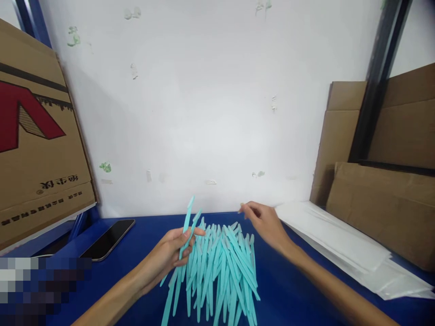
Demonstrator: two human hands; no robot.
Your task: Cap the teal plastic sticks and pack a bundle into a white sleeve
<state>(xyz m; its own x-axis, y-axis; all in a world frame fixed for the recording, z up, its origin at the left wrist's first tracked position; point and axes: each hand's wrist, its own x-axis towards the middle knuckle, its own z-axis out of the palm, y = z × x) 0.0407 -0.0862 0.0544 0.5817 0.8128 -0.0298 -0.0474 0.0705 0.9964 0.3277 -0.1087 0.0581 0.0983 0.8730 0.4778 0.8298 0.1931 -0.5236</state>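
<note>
My left hand is closed around two turquoise eyebrow razors, pinched between thumb and fingers with their blade ends pointing up. Below and to the right of it, a wide pile of similar razors lies on the blue table, most with their pale blade ends toward the wall. My right hand is raised beyond the pile's right far corner, apart from it. Its fingers are curled and the thumb and fingertips come together; whether anything small sits between them cannot be made out.
A stack of white plastic sheets or bags lies at the right, beside cardboard boxes. A phone rests on the blue table at the left. One large printed carton stands there too. A white wall closes the back.
</note>
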